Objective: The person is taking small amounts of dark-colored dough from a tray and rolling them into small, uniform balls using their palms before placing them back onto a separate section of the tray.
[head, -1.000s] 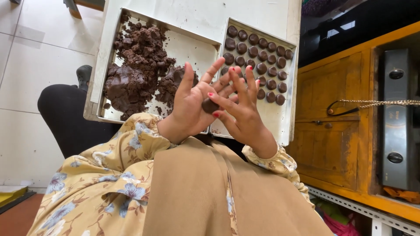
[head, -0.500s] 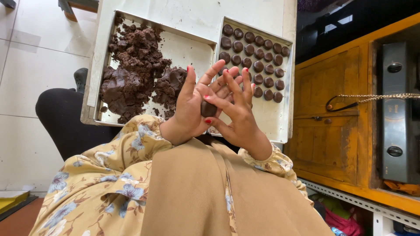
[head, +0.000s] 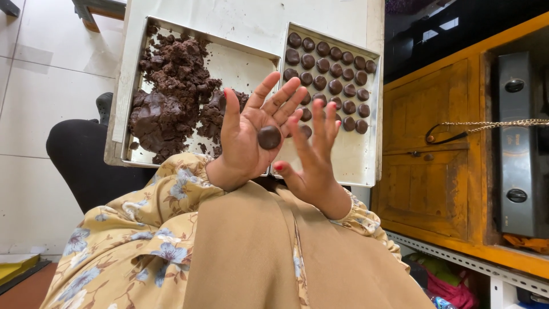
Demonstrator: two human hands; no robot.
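Note:
My left hand [head: 243, 150] is raised palm up with its fingers spread, and a smooth round ball of dark chocolate dough [head: 269, 137] rests on the palm. My right hand [head: 315, 163] stands just to the right of it, fingers apart and empty, slightly off the ball. Behind the hands lies a metal tray [head: 243, 66] with a heap of crumbly brown dough [head: 171, 100]. Beside it a second tray [head: 350, 157] carries several rows of rolled dough balls [head: 334, 77].
Both trays sit on a white table [head: 246, 17] over a tiled floor [head: 40, 86]. An orange wooden cabinet [head: 429, 166] and a grey stove [head: 517, 143] stand on the right. A dark rounded shape [head: 80, 160] is at the left, by my floral sleeve.
My hands were pressed together around the ball. The right hand has now drawn back to the right and the left palm has opened, showing the ball.

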